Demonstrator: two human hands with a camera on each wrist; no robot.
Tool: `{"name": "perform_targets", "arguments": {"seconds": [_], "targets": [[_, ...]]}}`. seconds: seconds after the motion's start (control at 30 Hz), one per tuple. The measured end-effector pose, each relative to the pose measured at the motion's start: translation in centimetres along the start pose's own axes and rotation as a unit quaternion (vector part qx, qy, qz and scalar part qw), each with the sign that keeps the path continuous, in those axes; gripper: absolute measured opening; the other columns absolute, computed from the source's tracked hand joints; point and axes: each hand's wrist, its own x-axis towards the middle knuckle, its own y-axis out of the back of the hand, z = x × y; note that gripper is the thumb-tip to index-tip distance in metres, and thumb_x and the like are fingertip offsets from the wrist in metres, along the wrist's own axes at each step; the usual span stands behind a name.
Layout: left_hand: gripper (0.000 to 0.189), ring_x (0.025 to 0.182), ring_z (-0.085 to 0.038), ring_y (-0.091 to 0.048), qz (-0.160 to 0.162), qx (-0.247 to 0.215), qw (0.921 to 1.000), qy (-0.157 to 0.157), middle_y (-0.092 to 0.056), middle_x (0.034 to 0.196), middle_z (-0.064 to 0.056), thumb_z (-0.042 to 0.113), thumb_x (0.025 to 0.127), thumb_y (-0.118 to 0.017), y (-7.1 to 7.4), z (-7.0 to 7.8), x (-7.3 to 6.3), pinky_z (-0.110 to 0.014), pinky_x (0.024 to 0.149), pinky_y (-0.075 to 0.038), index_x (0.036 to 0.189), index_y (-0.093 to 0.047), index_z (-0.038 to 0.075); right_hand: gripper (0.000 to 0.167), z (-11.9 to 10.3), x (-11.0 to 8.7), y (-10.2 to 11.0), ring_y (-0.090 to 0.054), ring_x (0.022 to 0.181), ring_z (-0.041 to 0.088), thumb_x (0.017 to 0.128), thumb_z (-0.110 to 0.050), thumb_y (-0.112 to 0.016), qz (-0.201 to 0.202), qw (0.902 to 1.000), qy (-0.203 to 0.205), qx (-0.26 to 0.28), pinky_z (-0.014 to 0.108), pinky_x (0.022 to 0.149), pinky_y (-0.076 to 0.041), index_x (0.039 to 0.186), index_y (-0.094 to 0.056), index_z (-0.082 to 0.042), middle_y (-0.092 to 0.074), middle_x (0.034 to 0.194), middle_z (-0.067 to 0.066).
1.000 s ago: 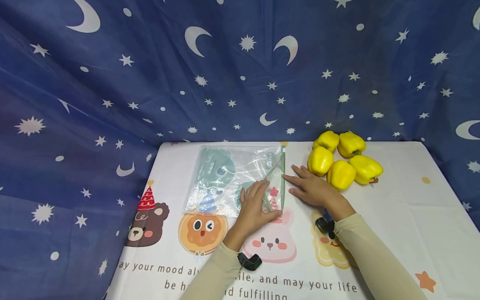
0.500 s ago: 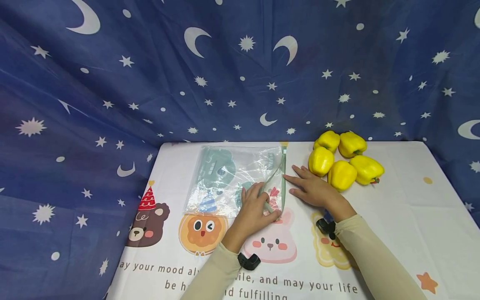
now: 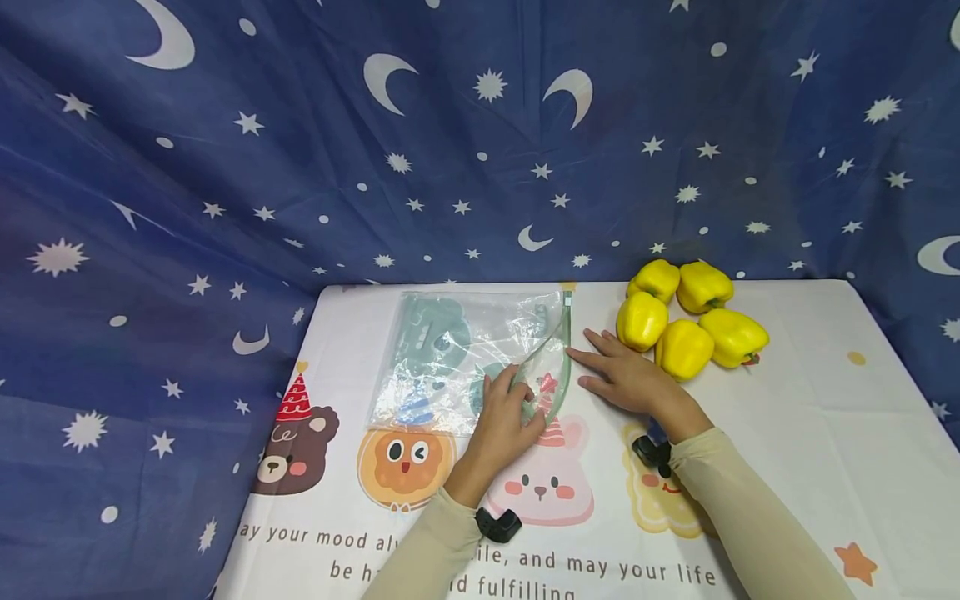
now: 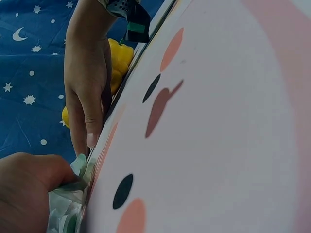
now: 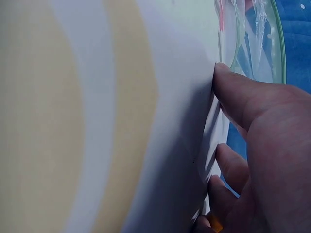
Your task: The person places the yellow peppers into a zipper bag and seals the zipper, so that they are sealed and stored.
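A clear zip bag with a green zip edge lies flat on the printed tablecloth, its mouth facing right. My left hand is at the mouth's near corner, fingers and thumb bent onto the film and green edge; the mouth gapes there. In the left wrist view, the left thumb lies against the bag's crumpled edge. Just right of the zip edge, my right hand rests palm down, fingers spread and fairly straight, index tip at the green strip. The right wrist view shows those fingertips on the cloth.
Several yellow bell peppers sit in a cluster beyond and right of the right hand. A blue moon-and-star curtain hangs along the table's back and left sides. The white tablecloth bears cartoon prints and lettering.
The left thumb has drawn in toward the fingers, bowing the near part of the green edge leftward. The right hand and peppers keep their places.
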Motion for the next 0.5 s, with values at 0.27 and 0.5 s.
{"name": "perform_targets", "arguments": {"seconds": [0.27,0.5], "targets": [[0.066,0.147,-0.041,-0.041,-0.017,0.052,0.9984,0.013,-0.047,0.154,-0.023,0.037,0.087,-0.076,0.2,0.1,-0.1,-0.068,0.117,-0.029,0.133,-0.062,-0.009,0.057,-0.3,0.0,0.2,-0.020,0.155,0.045,0.102,-0.046,-0.058,-0.010,0.9999,-0.005,-0.002,0.065,0.120,-0.024,0.156,-0.043,-0.033,-0.025,0.170,0.012],[0.083,0.154,-0.039,-0.028,-0.031,0.152,0.9851,0.076,-0.035,0.164,-0.018,0.057,0.082,-0.077,0.2,1.1,-0.3,-0.081,0.110,-0.023,0.142,-0.059,0.004,0.055,-0.4,-0.1,0.2,-0.025,0.154,0.044,0.101,-0.044,-0.060,0.009,0.9999,0.003,-0.011,0.064,0.120,-0.027,0.153,-0.047,-0.031,-0.031,0.167,0.014]]}}
